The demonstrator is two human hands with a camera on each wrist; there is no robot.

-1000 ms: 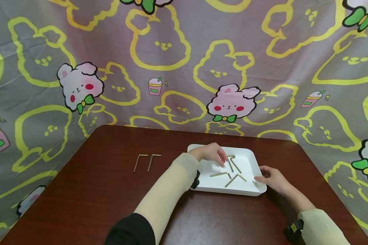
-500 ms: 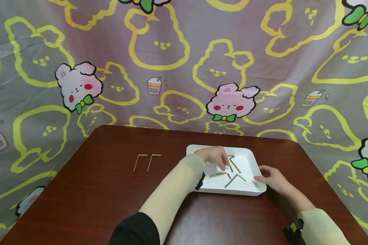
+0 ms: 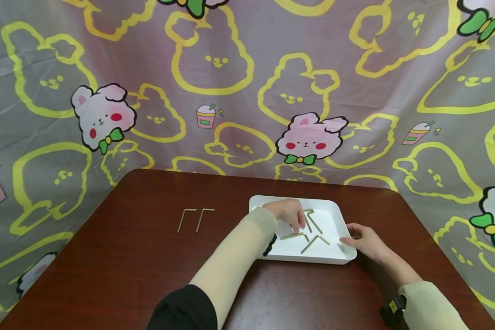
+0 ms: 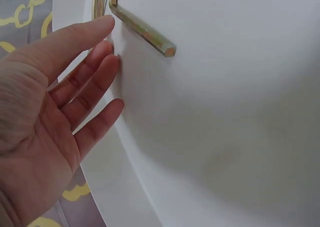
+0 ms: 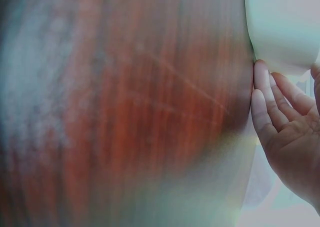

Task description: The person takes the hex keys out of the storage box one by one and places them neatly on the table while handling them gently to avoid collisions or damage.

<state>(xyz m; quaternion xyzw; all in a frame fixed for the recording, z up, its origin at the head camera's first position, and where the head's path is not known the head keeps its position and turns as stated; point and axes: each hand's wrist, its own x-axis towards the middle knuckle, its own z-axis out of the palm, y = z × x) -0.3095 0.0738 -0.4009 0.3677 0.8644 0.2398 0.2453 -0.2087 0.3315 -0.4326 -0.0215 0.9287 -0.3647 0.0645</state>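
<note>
A shallow white tray (image 3: 333, 221) holds several brass-coloured L-shaped hex keys, among them one hex key (image 3: 315, 243) near its front side. My left hand (image 3: 286, 211) reaches down into the tray, fingertips close to the keys. In the left wrist view its fingers are loosely bent, with the thumb tip right beside a hex key (image 4: 145, 33) and nothing visibly pinched. At the tray's right end my right hand (image 3: 367, 240) grips the edge, thumb over the rim. The right wrist view has its fingertips (image 5: 261, 69) at the tray's outer wall.
Left of the tray, two hex keys lie side by side on the dark brown table (image 3: 148, 261): the left hex key (image 3: 181, 222) and the right hex key (image 3: 199, 221). A patterned curtain (image 3: 231, 110) hangs behind the table's far edge.
My left hand has moved slightly right and lower inside the tray, among the keys. The right hand stays at the tray's right end, and the two keys on the table lie as before.
</note>
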